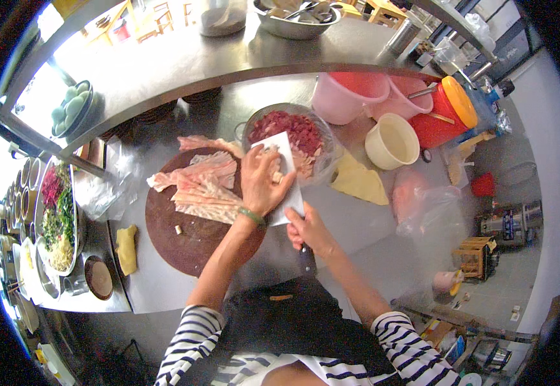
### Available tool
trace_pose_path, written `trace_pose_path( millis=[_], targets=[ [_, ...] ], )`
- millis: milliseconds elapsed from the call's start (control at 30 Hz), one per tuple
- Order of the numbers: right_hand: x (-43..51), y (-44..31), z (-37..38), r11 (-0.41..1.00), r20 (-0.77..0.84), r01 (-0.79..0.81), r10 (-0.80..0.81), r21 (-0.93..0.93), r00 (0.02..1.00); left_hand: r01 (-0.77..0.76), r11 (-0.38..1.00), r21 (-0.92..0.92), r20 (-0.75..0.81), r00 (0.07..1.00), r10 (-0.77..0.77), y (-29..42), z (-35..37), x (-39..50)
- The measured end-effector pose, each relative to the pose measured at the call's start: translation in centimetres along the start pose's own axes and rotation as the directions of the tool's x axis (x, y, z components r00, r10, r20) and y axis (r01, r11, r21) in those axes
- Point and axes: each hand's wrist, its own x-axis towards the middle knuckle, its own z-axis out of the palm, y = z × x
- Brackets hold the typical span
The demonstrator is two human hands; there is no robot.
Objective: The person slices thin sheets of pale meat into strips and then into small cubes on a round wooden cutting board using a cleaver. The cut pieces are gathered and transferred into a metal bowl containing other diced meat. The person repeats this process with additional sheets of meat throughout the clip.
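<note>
My right hand (312,230) grips a cleaver by its dark handle (307,263). The broad, pale blade (289,159) lies nearly flat, pointing away from me, at the near edge of a bowl. Small pale meat pieces (276,174) rest on that blade. My left hand (262,186), with a green bangle on the wrist, is spread over the blade beside these pieces. Red and pale chopped meat (289,126) fills the bowl, a clear basin (327,144). Left of my hands, fatty pink meat strips (207,183) lie on a round brown cutting board (173,246).
Yellow cloths (359,178) (126,250) lie on the steel counter (352,227). Pink tubs (347,103), a cream tub (392,142) and a red container (434,123) stand back right. A shelf (173,62) spans the back. At left sits a platter of shredded vegetables (58,217).
</note>
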Motion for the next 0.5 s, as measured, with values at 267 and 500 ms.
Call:
trace_pose_path(
  millis=[267, 500],
  targets=[
    [0.7, -3.6, -8.0, 0.957, -0.352, 0.021, -0.127, -0.291, 0.927, 0.018, 0.971, 0.240, 0.265, 0.961, -0.084, -7.5, 10.8, 4.6],
    [-0.4, -2.5, -11.0, 0.936, -0.367, 0.100, -0.229, -0.337, 0.902, 0.413, 0.911, -0.003, 0.001, 0.911, -0.413, -7.2, 10.7, 6.3]
  ],
)
